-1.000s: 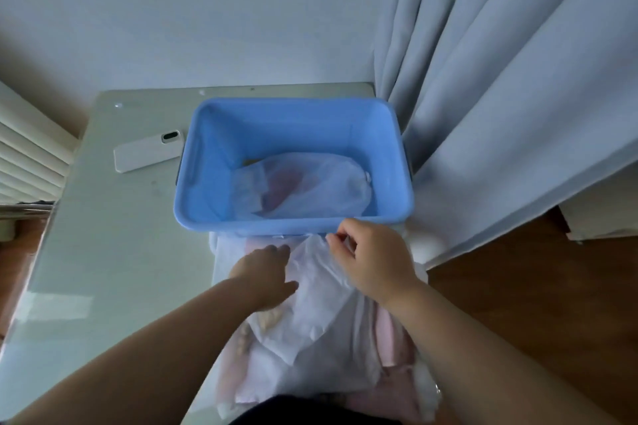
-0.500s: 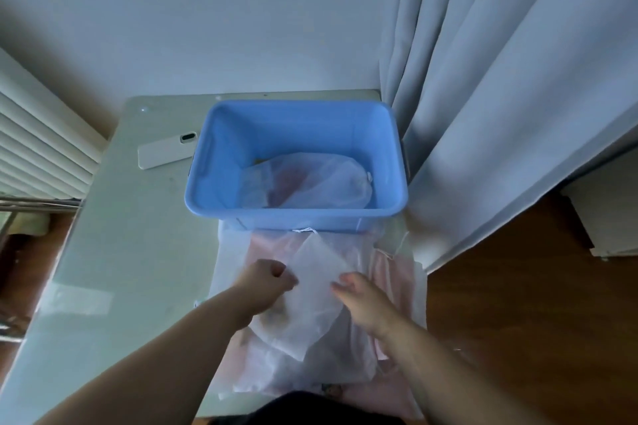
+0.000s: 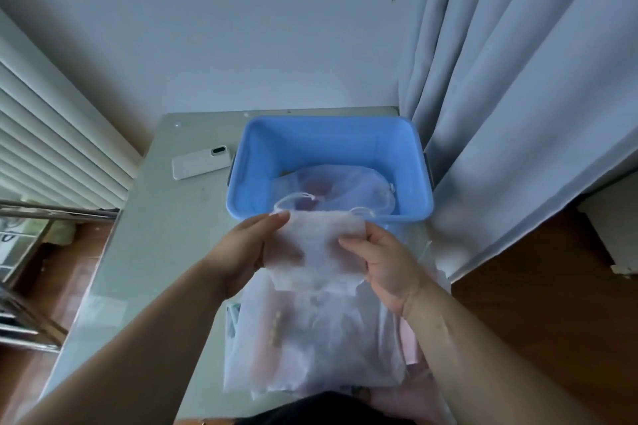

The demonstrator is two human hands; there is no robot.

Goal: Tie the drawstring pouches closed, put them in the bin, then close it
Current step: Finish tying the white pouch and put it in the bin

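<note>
Holding one white mesh pouch [image 3: 317, 252] by its top corners, left hand [image 3: 241, 248] and right hand [image 3: 383, 262] pinch it between thumb and fingers [image 3: 272, 219], just before the one blue bin [image 3: 241, 155]; a second pouch [image 3: 345, 186] lies inside; a pile of pouches [image 3: 328, 338], too overlapped to count, covers the bench [image 3: 165, 235]; one phone [image 3: 202, 162] lies left of the bin.

I can read no writing, number or brand anywhere here. The only marks that might be lettering are a few dark strokes on a pale surface [image 3: 9, 241] at the left edge of my view, down beside the table, and they are too blurred for me to make out.
</note>
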